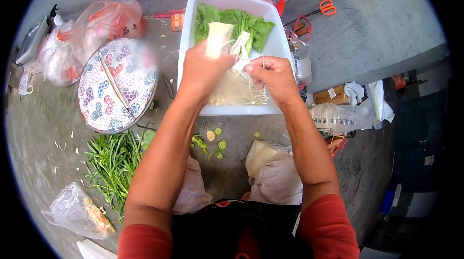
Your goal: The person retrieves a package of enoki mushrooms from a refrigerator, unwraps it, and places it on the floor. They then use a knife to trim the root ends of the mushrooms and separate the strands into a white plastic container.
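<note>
A white plastic basin (185, 34) stands on the floor in front of me. Green lettuce leaves (232, 16) fill its far end, and loose enoki mushrooms (235, 88) lie in its near end. Over the basin, my left hand (204, 67) grips a pale bundle of enoki mushrooms (219, 38); the hand is slightly blurred. To its right, my right hand (273, 76) pinches thin enoki strands (242, 45) between thumb and fingers. The two hands are close together, and their palms are hidden.
A round stool with a patterned cover (116, 106) stands left of the basin. Long green leafy vegetables (112, 164) lie below it, near a clear plastic bag (74, 208). Orange-handled scissors (327, 7) and a plastic bottle (301, 59) are on the right. Vegetable trimmings (222, 145) dot the concrete floor.
</note>
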The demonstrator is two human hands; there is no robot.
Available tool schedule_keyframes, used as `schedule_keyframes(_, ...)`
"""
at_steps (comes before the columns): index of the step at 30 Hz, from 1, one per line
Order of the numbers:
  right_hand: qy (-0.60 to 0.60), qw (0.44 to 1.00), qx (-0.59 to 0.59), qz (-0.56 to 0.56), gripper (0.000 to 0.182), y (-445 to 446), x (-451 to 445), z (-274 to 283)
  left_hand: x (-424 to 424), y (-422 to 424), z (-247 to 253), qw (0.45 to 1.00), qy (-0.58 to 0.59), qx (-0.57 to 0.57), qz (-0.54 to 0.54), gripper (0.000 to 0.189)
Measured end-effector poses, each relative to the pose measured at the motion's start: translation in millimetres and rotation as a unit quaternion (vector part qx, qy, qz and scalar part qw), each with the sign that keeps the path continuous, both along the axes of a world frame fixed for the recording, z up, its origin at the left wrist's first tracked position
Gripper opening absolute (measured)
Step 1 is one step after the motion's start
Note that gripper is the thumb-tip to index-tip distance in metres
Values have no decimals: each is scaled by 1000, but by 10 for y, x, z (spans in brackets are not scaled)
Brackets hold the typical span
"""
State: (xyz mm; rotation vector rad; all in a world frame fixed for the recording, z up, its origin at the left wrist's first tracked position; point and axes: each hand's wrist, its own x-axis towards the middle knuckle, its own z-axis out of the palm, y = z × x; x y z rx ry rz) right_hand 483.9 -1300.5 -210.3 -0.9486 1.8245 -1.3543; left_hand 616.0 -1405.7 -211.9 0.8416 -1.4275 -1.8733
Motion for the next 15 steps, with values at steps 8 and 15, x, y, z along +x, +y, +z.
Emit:
schedule_keyframes(8, 214, 974, 70, -26, 15, 93, -359, -204, 65, -73, 78, 994, 55, 15, 93, 26)
schedule_keyframes(15, 333, 936, 47, 108, 22, 97, -253, -121, 36, -92, -97, 979, -71, -150, -119, 25)
